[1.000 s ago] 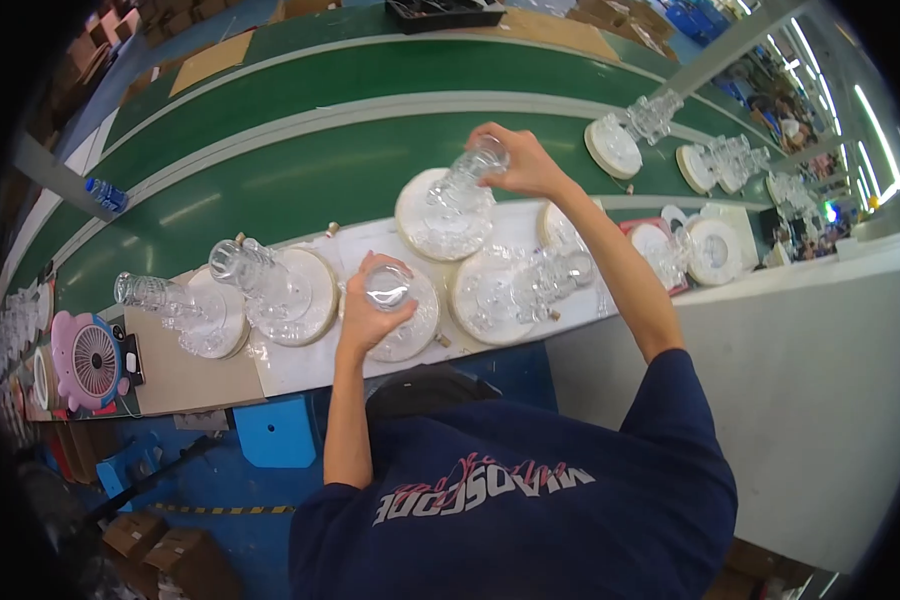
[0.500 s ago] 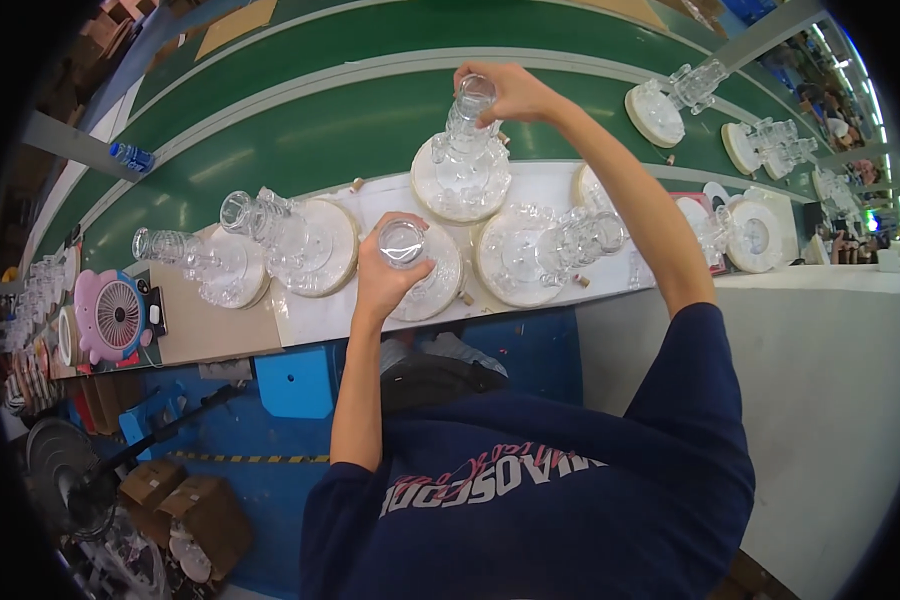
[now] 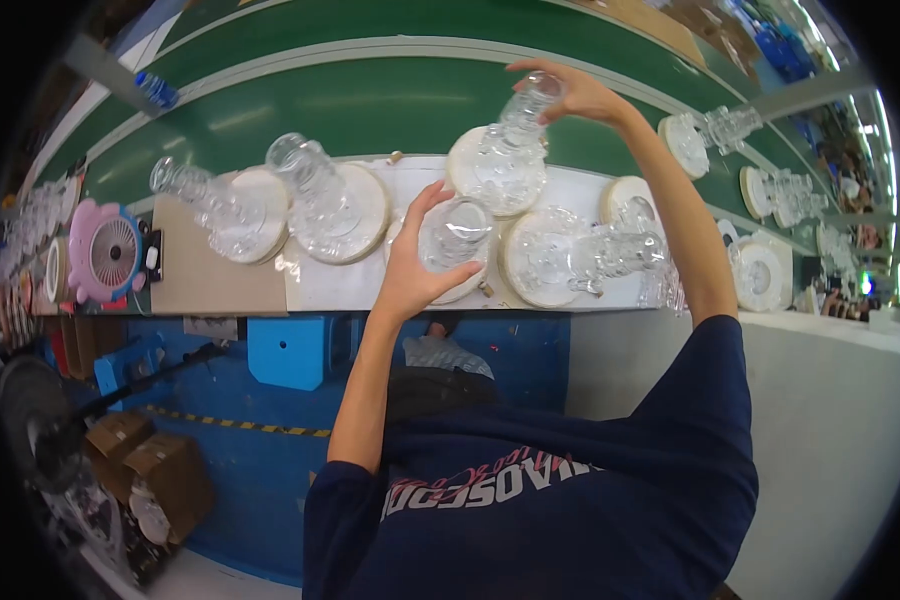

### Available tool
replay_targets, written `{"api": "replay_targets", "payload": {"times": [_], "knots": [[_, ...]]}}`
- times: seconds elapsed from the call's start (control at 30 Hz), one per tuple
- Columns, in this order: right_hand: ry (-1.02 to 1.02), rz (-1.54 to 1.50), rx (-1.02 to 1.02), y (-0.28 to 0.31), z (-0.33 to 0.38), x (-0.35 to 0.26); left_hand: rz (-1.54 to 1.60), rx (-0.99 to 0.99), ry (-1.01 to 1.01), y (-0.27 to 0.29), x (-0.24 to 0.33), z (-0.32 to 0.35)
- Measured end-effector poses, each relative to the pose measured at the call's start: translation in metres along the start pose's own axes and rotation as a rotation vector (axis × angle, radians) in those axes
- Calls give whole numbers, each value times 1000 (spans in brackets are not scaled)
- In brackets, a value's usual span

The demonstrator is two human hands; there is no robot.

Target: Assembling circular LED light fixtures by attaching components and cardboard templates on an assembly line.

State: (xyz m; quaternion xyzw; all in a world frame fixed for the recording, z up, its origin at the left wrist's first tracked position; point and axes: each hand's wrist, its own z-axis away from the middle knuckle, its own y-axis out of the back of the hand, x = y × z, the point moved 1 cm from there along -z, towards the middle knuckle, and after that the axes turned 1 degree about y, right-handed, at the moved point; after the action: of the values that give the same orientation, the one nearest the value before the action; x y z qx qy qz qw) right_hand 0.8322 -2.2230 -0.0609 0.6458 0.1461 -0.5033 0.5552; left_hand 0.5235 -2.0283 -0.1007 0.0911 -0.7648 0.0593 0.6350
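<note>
Past table edge (image 3: 422, 164), over wide green belt (image 3: 370, 100), right grip (image 3: 590, 97) holds glassware (image 3: 515, 138).

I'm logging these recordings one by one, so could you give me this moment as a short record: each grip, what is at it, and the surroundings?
Left grip: thumb and fingers spread around the upper end of a clear ribbed piece; contact unclear
Right grip: closed around the top of a tilted clear piece
Under that piece: round white base
Work surface: white sheet, with a green surface beyond
Far left: pink-and-blue fan
Below the bench edge: blue stool
</note>
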Motion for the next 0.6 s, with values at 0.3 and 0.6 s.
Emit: {"api": "replay_targets", "payload": {"times": [0.3,0.6], "knots": [[85,314,576,8,2,-111,-253,469,621,201,-70,248],[682,-88,322,-443,-13,-403,-155,520,813,308,-98,531]]}}
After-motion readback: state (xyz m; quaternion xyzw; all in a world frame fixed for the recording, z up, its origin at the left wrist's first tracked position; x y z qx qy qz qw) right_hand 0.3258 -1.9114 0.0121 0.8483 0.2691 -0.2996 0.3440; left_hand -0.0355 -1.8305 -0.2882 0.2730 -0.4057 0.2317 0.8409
